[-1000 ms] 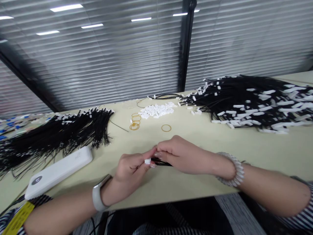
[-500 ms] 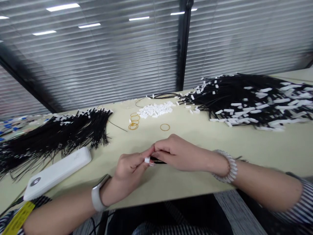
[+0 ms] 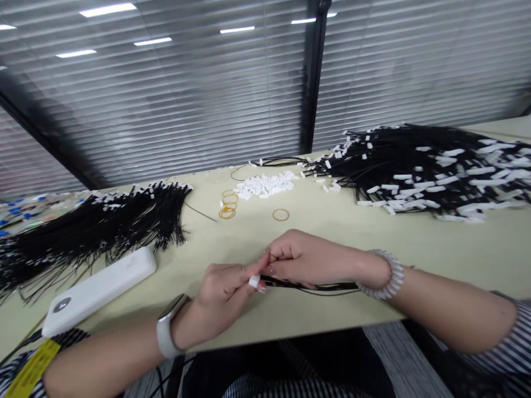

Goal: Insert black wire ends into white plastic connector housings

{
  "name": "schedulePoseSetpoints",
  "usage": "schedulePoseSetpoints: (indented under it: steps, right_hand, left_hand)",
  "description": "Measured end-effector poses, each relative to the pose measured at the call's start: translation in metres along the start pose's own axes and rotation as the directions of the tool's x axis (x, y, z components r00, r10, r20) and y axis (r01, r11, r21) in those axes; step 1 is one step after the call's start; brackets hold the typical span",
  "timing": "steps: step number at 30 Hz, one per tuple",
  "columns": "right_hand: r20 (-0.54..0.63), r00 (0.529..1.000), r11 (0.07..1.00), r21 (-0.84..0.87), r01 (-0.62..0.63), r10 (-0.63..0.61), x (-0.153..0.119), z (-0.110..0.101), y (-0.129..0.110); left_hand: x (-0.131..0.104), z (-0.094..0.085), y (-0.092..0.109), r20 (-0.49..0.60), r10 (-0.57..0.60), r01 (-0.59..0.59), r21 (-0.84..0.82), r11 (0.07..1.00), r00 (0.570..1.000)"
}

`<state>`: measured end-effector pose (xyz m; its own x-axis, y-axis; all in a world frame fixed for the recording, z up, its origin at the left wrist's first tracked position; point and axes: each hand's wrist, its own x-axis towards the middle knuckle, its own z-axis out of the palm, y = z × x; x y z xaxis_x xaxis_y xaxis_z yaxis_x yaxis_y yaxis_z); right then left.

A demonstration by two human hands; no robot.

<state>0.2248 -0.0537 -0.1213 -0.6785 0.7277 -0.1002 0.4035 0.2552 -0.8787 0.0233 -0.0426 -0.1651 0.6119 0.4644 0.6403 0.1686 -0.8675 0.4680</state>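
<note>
My left hand (image 3: 227,293) pinches a small white connector (image 3: 254,281) between thumb and forefinger, low over the table's front half. Black wires (image 3: 307,286) run from this connector to the right, passing below my right hand (image 3: 305,257). The fingers of my right hand are closed at the wire end beside the connector, their tips against those of my left hand. What exactly the right fingertips pinch is partly hidden, but wires lie right at them. A loose rubber band (image 3: 281,214) lies on the table just beyond my hands.
White connectors (image 3: 265,186) are heaped at mid-table, beside several yellow rubber bands (image 3: 227,205). Black wire bundles lie left (image 3: 103,221) and right (image 3: 398,155), the right one with white ends. A white power bank (image 3: 99,290) rests near my left forearm. Blinds stand behind the table.
My right hand has tilted and lifted slightly, so more of the black wires shows beneath it. The white connector stays in my left fingers, shifted slightly right and down.
</note>
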Motion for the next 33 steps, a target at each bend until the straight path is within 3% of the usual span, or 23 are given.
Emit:
schedulePoseSetpoints:
  steps: [4, 7, 13, 16, 18, 20, 23, 26, 28, 30, 33]
  right_hand:
    - [-0.078, 0.991, 0.955, -0.284, 0.082, -0.108, -0.003, 0.002, -0.008]
    - [-0.062, 0.99, 0.907, -0.411, 0.091, -0.127, -0.007, -0.002, -0.013]
    - [0.131, 0.99, 0.945, -0.316, 0.089, -0.05, -0.01, -0.008, -0.012]
    - [0.144, 0.989, 0.931, -0.353, 0.089, -0.04, -0.011, -0.009, -0.011]
    - [0.045, 0.996, 0.838, -0.54, 0.084, -0.071, -0.012, -0.011, -0.01]
    - [-0.115, 0.986, 0.662, -0.75, -0.004, -0.125, -0.013, -0.014, -0.008]
    - [-0.318, 0.924, 0.379, -0.898, -0.222, -0.212, -0.014, -0.021, -0.003]
    - [-0.464, 0.838, 0.225, -0.883, -0.411, -0.288, -0.014, -0.032, 0.002]
    - [-0.527, 0.781, 0.244, -0.849, -0.468, -0.335, -0.015, -0.039, 0.004]
    - [-0.546, 0.758, 0.309, -0.835, -0.456, -0.357, -0.018, -0.046, 0.003]
    - [-0.498, 0.818, 0.395, -0.84, -0.372, -0.288, -0.024, -0.054, 0.002]
  left_hand:
    - [0.0, 0.0, -0.001, 0.006, 0.007, -0.007, -0.011, 1.0, 1.0]
    - [-0.001, 0.001, -0.001, 0.027, 0.021, -0.021, 0.008, 1.0, 0.999]
    - [-0.002, 0.002, 0.004, 0.097, 0.071, -0.071, 0.004, 0.997, 0.993]
    - [-0.003, 0.002, 0.003, 0.082, 0.04, -0.04, -0.001, 0.999, 0.996]
    - [-0.003, 0.003, 0.002, 0.052, -0.027, 0.029, -0.03, 0.999, 0.998]
    - [-0.001, 0.005, 0.0, 0.026, -0.175, 0.177, -0.112, 0.978, 0.984]
    - [0.005, 0.009, 0.001, 0.041, -0.47, 0.459, -0.307, 0.834, 0.882]
    - [0.012, 0.012, 0.002, 0.125, -0.647, 0.634, -0.407, 0.658, 0.752]
    - [0.015, 0.012, 0.001, 0.177, -0.702, 0.697, -0.425, 0.578, 0.69]
    - [0.017, 0.012, 0.0, 0.206, -0.735, 0.728, -0.454, 0.513, 0.646]
    - [0.019, 0.011, -0.003, 0.229, -0.755, 0.743, -0.488, 0.458, 0.615]
